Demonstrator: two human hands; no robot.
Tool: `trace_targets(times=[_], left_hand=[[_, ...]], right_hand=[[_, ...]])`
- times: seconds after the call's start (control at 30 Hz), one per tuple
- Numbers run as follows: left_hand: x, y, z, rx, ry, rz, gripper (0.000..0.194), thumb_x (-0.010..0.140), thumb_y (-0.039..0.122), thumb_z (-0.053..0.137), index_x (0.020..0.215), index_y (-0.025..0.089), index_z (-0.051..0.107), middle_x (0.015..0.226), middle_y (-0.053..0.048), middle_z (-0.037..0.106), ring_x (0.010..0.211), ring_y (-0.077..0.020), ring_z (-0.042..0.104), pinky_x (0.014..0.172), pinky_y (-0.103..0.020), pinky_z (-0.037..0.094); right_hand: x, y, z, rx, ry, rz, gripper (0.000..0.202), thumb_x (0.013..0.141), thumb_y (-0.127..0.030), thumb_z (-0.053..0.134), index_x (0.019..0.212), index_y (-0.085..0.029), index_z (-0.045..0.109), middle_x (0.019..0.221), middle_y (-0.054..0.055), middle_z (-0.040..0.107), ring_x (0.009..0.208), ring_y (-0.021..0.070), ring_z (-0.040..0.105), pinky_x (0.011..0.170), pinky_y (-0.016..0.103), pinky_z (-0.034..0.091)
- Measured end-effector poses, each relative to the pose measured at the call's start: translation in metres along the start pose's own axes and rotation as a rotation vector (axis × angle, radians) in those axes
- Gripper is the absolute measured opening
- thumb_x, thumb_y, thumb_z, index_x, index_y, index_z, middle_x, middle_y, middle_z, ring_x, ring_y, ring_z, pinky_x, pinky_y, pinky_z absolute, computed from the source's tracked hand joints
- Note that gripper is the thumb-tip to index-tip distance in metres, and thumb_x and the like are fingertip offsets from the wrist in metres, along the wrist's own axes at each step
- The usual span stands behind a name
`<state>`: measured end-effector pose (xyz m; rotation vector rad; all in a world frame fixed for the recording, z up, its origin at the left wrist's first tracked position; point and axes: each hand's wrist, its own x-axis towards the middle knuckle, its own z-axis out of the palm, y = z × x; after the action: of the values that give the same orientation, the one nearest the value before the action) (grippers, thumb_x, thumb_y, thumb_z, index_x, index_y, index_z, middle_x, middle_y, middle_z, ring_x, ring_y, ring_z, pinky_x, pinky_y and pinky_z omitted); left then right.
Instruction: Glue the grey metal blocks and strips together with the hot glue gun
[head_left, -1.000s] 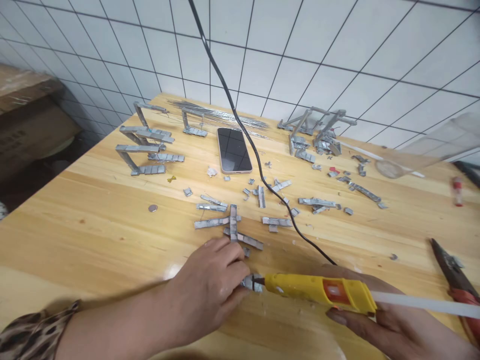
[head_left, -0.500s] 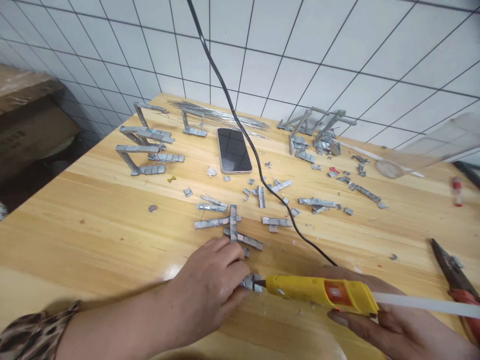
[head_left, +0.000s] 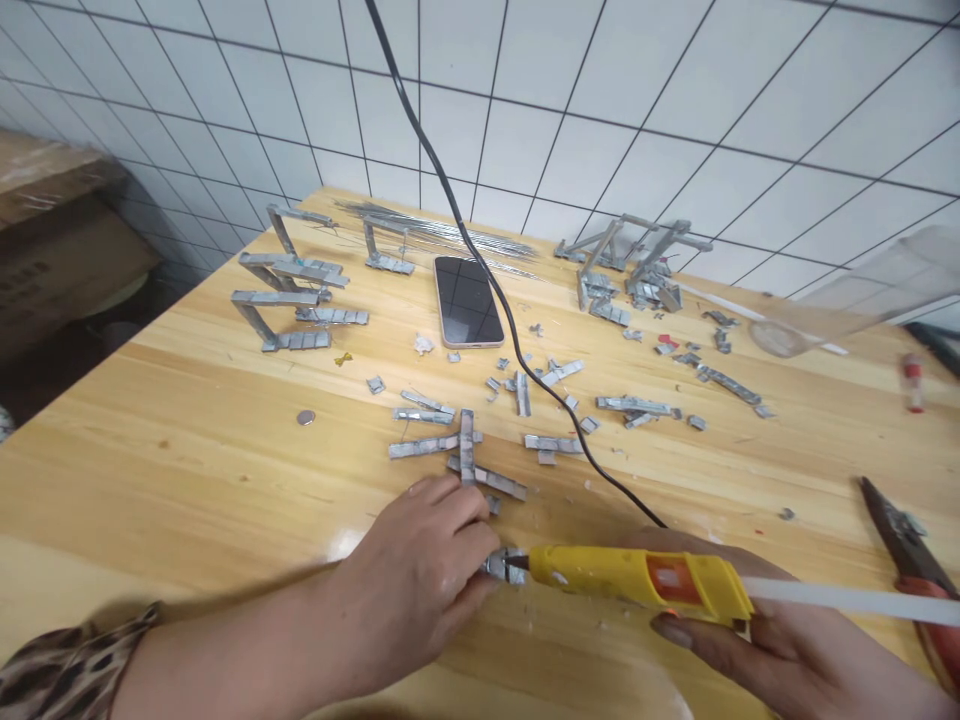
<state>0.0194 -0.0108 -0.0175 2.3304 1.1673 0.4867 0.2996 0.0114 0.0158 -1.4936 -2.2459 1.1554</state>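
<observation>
My left hand (head_left: 431, 570) rests on the wooden table (head_left: 187, 520), its fingers closed round a small grey piece (head_left: 514, 567) whose right end sticks out past the fingertips. My right hand (head_left: 795, 640) grips a yellow glue gun (head_left: 630, 580) from the right. The gun's dark nozzle is at the exposed end of the grey piece. A white glue stick (head_left: 847, 597) juts from the back of the gun. Just beyond my left hand lie several flat grey strips (head_left: 467, 445), some crossing each other.
A black cable (head_left: 457, 210) hangs across the view down to the gun. Behind are a phone (head_left: 469, 302), thin wires (head_left: 450, 232) and grey frames (head_left: 281, 298). Red-handled scissors (head_left: 900, 550) lie at right, near a clear plastic piece (head_left: 784, 335). A tiled wall (head_left: 600, 90) stands behind.
The glue gun has shifted slightly left and up, its nozzle a little further over the grey piece. The cable has moved slightly left. My left hand has stayed in place.
</observation>
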Motion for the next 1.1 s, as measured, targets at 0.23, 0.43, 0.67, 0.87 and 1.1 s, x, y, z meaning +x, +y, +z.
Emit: trace_targets(times=[0.23, 0.43, 0.67, 0.87, 1.1], left_hand=[[-0.001, 0.001, -0.001, -0.001, 0.006, 0.007, 0.013, 0.087, 0.019, 0.049, 0.086, 0.017, 0.061, 0.087, -0.007, 0.057, 0.080, -0.0222, 0.049, 0.073, -0.037, 0.042], [0.000, 0.001, -0.001, 0.005, 0.012, 0.007, 0.013, 0.088, 0.018, 0.048, 0.088, 0.017, 0.062, 0.088, -0.007, 0.058, 0.081, -0.0219, 0.049, 0.073, -0.037, 0.042], [0.001, 0.001, -0.002, 0.000, 0.023, -0.002, 0.013, 0.087, 0.019, 0.049, 0.082, 0.017, 0.062, 0.085, -0.007, 0.058, 0.078, -0.0215, 0.049, 0.071, -0.036, 0.042], [0.001, 0.002, -0.001, 0.001, 0.029, 0.002, 0.013, 0.087, 0.019, 0.049, 0.082, 0.017, 0.062, 0.086, -0.007, 0.058, 0.079, -0.0212, 0.049, 0.072, -0.036, 0.042], [0.001, 0.001, -0.002, -0.008, 0.014, -0.002, 0.012, 0.086, 0.018, 0.049, 0.086, 0.017, 0.062, 0.087, -0.007, 0.058, 0.080, -0.0218, 0.049, 0.073, -0.037, 0.042]], right_hand=[[0.000, 0.003, -0.003, -0.001, -0.131, -0.011, 0.037, 0.082, -0.037, 0.061, 0.116, -0.025, 0.065, 0.103, 0.010, 0.073, 0.091, 0.0296, 0.069, 0.077, 0.034, 0.059], [-0.005, 0.011, -0.004, -0.037, -0.157, 0.020, 0.044, 0.083, -0.041, 0.058, 0.125, -0.027, 0.059, 0.116, 0.009, 0.069, 0.100, 0.0318, 0.066, 0.081, 0.038, 0.057], [-0.009, 0.019, -0.004, -0.028, -0.102, 0.036, 0.046, 0.078, -0.045, 0.062, 0.121, -0.026, 0.062, 0.121, 0.009, 0.066, 0.103, 0.0330, 0.065, 0.078, 0.034, 0.059], [-0.006, 0.006, 0.000, 0.058, -0.156, 0.058, 0.042, 0.081, -0.043, 0.060, 0.119, -0.025, 0.063, 0.119, 0.010, 0.067, 0.096, 0.0310, 0.068, 0.078, 0.035, 0.059], [-0.001, 0.007, -0.002, 0.020, -0.142, 0.020, 0.037, 0.082, -0.041, 0.059, 0.114, -0.025, 0.066, 0.101, 0.008, 0.074, 0.087, 0.0291, 0.070, 0.076, 0.035, 0.059]])
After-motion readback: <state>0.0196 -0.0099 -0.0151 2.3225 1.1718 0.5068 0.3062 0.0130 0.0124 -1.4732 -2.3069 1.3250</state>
